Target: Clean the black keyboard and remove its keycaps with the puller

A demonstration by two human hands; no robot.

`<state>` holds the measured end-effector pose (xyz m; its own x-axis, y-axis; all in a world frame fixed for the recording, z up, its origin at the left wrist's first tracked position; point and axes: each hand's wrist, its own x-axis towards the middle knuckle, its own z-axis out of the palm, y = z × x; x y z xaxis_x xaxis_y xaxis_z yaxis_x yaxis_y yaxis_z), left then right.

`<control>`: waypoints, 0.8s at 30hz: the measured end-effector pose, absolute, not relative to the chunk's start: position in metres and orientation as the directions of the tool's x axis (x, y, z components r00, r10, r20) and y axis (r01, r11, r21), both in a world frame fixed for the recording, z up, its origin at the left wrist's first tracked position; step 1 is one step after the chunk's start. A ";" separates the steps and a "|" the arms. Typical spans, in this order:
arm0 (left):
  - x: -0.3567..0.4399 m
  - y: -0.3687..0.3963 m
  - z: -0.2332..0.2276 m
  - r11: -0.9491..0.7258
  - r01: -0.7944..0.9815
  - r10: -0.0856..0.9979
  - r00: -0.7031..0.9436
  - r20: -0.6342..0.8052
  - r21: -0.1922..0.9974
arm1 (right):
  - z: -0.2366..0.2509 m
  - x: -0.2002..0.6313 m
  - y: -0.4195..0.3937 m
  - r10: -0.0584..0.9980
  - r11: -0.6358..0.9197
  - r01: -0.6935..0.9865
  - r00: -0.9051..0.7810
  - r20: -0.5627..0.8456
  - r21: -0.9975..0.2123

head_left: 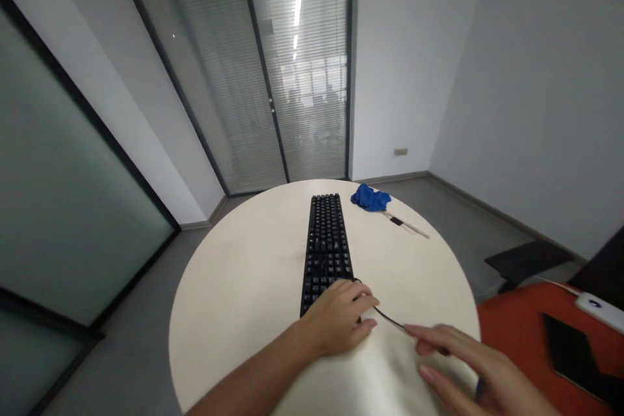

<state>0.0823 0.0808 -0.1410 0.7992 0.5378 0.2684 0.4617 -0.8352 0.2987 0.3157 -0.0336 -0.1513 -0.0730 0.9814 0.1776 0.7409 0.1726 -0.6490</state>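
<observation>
The left hand (341, 315) lies over the near right corner of the black keyboard (327, 240), fingers loosely bent, thumb slightly apart. A thin black cable (390, 319) runs from beneath its fingers toward four o'clock, reaching the fingertips of the right hand (492, 367), which is half open and blurred. Whether either hand grips the cable, I cannot tell. On the round tabletop (244, 273), taking twelve as the far edge, the keyboard stretches from the middle toward twelve. A crumpled blue cloth (370, 198) sits at one o'clock, thin sticks (414, 229) reaching from it toward two. Beyond the edge, near four, is an orange-red seat (517, 331); past twelve, glass panels with blinds (307, 110).
</observation>
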 end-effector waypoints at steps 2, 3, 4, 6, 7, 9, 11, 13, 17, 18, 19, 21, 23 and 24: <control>0.080 0.084 -0.138 -0.687 0.648 0.726 0.611 0.315 0.329 | -0.155 0.300 -0.018 0.968 0.250 0.746 -0.192 0.160 -0.618; 0.081 0.088 -0.137 -0.578 0.741 0.813 0.490 0.313 0.342 | -0.158 0.292 -0.011 0.960 0.277 0.751 -0.236 0.149 -0.600; 0.083 0.094 -0.137 -0.455 0.816 0.885 0.368 0.287 0.357 | -0.160 0.283 -0.006 0.955 0.292 0.761 -0.262 0.139 -0.579; 0.087 0.104 -0.138 -0.237 0.893 0.969 0.189 0.159 0.383 | -0.162 0.269 0.003 0.955 0.292 0.761 -0.265 0.134 -0.580; 0.087 0.108 -0.139 -0.158 0.907 0.987 0.131 0.095 0.390 | -0.160 0.264 0.006 0.956 0.290 0.753 -0.262 0.135 -0.591; 0.084 0.113 -0.141 -0.076 0.917 0.997 0.073 0.022 0.392 | -0.155 0.260 0.015 0.946 0.312 0.721 -0.299 0.128 -0.619; 0.072 0.115 -0.143 -0.055 0.926 0.998 0.039 0.049 0.373 | -0.147 0.264 0.028 0.926 0.338 0.687 -0.364 0.098 -0.643; 0.052 0.114 -0.146 -0.023 0.939 0.998 0.001 0.065 0.344 | -0.142 0.276 0.050 0.902 0.364 0.676 -0.427 0.061 -0.641; -0.005 0.111 -0.149 0.044 0.954 0.991 -0.078 0.105 0.297 | -0.148 0.325 0.120 0.905 0.426 0.795 -0.367 0.217 -0.431; -0.022 0.111 -0.150 0.057 0.954 0.990 -0.092 0.108 0.293 | -0.153 0.339 0.141 0.905 0.412 0.835 -0.328 0.273 -0.364; -0.039 0.111 -0.151 0.070 0.954 0.988 -0.107 0.111 0.290 | -0.159 0.353 0.162 0.901 0.389 0.868 -0.290 0.322 -0.307; -0.077 0.112 -0.153 0.099 0.955 0.983 -0.138 0.124 0.280 | -0.173 0.377 0.204 0.893 0.330 0.915 -0.223 0.391 -0.231; -0.115 0.115 -0.158 0.119 0.957 0.977 -0.160 0.140 0.265 | -0.186 0.396 0.243 0.892 0.258 0.948 -0.159 0.423 -0.188; -0.134 0.118 -0.160 0.115 0.959 0.975 -0.159 0.153 0.260 | -0.191 0.403 0.262 0.890 0.243 0.956 -0.151 0.431 -0.166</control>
